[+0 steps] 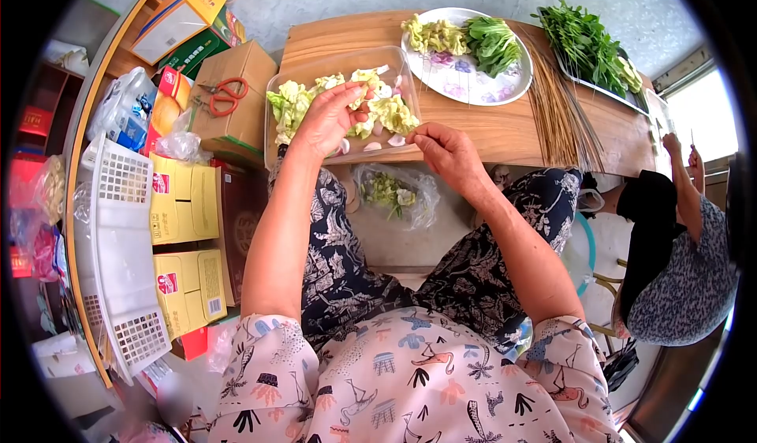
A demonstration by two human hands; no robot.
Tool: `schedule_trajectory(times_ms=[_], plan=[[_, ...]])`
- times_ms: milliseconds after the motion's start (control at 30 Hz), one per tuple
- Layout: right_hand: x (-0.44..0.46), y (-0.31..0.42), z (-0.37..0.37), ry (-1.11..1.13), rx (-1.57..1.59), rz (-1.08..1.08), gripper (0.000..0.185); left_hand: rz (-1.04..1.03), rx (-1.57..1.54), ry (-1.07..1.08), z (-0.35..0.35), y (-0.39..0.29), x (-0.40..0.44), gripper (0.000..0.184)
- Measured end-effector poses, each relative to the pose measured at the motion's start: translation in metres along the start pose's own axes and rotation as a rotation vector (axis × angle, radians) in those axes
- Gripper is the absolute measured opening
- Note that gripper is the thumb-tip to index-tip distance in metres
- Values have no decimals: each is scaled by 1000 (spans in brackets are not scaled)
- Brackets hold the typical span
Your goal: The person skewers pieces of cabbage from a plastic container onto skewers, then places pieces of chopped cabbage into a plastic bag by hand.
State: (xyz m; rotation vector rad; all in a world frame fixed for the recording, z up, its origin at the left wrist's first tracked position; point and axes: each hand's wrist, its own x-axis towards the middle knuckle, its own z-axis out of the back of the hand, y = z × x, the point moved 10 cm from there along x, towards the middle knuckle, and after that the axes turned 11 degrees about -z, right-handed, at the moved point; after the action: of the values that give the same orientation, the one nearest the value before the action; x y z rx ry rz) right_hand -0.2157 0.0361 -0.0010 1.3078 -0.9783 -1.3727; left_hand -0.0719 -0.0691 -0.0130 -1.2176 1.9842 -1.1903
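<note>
Over the clear, shallow plastic tray (367, 157) at the near edge of the brown wood-grain bench (355, 29), both bare hands are at work. The crinkled pale yellow-green leaves (292, 108) lie in that tray, among small pinkish-white pieces (372, 146). The left hand (335, 115) has its fingers curled above them; whether its grip holds anything, I cannot tell. The right hand (445, 153) has its grip pinched together, thumb against forefinger, at the tray's near right corner; anything between the tips is too fine to make out.

For fingertip work like this, a light pinch should spare such tender leaves, and working low over the tray would let loose bits drop back inside.

Counted: two hands, one clear tray, one white oval plate with purple flowers (473, 96) bearing one yellow-green group (436, 37) and one dark green bunch (493, 46), one spread of thin brown sticks (556, 112), one heap of green leafy stems (587, 48), and one pair of red-handled scissors (229, 100). The leaves, pinkish-white pieces and sticks overlap too much to number singly.
</note>
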Motion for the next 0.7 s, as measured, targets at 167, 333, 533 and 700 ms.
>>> schedule_trajectory(times_ms=[167, 333, 533, 700], plan=[[1, -2, 0, -3, -12, -12, 15, -31, 11, -20, -1, -3, -1, 24], [1, -3, -1, 6, -4, -5, 15, -27, 15, -7, -1, -3, 0, 17], [0, -5, -1, 3, 1, -27, 15, -10, 36, 11, -2, -1, 0, 17], [0, -8, -1, 10, 23, -36, 15, -13, 16, -3, -1, 0, 0, 18]])
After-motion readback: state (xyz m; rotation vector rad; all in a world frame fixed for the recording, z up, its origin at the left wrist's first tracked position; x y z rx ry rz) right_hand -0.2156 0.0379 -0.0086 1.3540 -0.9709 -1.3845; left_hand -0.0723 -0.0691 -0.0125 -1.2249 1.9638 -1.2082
